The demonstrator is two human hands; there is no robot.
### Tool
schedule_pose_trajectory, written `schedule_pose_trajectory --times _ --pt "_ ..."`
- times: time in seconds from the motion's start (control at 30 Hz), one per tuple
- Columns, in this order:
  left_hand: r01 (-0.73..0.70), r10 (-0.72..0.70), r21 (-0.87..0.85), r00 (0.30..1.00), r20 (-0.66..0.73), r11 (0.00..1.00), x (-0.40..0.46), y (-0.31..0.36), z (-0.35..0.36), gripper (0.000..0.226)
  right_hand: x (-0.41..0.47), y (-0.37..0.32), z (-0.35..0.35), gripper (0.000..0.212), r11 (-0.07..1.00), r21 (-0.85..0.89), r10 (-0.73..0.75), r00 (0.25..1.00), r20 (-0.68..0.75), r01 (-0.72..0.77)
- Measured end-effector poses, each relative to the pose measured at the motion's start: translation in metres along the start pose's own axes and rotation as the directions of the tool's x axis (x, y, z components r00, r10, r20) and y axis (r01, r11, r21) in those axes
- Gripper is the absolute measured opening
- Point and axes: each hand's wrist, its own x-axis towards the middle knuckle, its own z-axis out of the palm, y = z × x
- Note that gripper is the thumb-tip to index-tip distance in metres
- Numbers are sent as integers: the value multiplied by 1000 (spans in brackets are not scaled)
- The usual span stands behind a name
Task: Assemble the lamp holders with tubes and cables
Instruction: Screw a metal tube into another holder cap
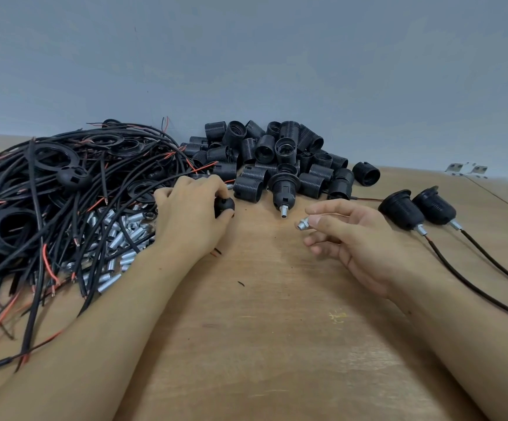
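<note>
1. On the bare wooden tabletop [261, 314], the left hand [190, 208] curls its fingers round a small rounded black plastic cap [224, 206].
2. Right hand [352, 238], fingers loosely spread, pinches a short threaded silver metal tube [302, 223].
3. Between the hands, farther back, lies a black lamp holder with a tube fitted [283, 189].
4. Tangled black-and-red cables [49, 183] and loose silver tubes [119, 238] lie at left; two cabled holders [416, 209] lie at right.

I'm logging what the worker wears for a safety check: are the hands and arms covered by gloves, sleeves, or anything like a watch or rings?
Both are bare. The left hand and right hand have no gloves, and no rings show on the visible fingers. Both forearms are uncovered down to the bottom edge of the picture, with no sleeve, watch or wristband in view.
</note>
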Motion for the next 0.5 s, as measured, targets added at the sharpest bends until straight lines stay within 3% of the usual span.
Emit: schedule_pose_trajectory --times 0.13,0.27,0.4,0.5 --pt "-24 23 -35 999 -32 999 -1 1 0 29 0 0 0 14 1000 -16 1 1000 -6 -1" --pt "-64 81 -100 980 179 993 -3 -2 -4 53 0 0 0 10 999 -32 5 1000 7 -5" --pt "-113 167 -271 968 187 956 -6 1 -2 52 0 0 -1 10 999 -37 4 1000 7 -4" --pt "-128 161 -178 970 183 976 -6 4 2 38 0 1 -1 10 999 -44 8 1000 7 -8"
